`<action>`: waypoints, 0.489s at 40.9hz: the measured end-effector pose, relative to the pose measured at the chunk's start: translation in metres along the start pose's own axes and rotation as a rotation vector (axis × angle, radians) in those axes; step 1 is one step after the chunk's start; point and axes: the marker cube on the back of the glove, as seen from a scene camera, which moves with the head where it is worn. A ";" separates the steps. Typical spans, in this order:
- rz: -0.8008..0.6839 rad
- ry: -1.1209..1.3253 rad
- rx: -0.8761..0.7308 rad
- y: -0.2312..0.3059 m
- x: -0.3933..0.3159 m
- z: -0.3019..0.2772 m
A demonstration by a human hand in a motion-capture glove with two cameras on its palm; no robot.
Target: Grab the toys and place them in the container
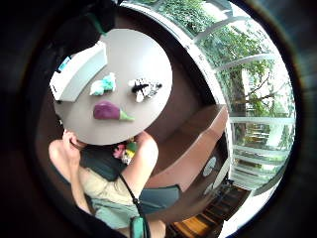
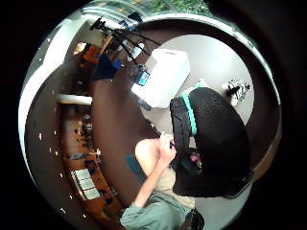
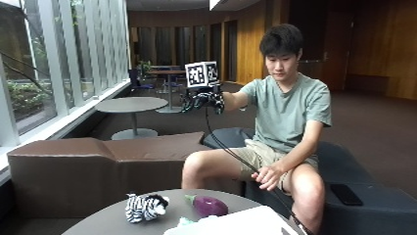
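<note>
White container [image 1: 79, 72] sits beside three toys on table [image 1: 148, 59].

Matt, smooth grey surface [image 3: 110, 223] well below the fingers [image 3: 196, 102] of black fabric glove. Fluffy plush zebra [image 3: 146, 206], soft cloth eggplant [image 3: 208, 205], fuzzy teal toy [image 1: 103, 85]. Smooth white plastic container [image 2: 163, 76]. Matt brown upholstered bench [image 3: 84, 166].
</note>
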 end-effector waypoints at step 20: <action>-0.037 0.111 -0.022 -0.009 0.003 0.017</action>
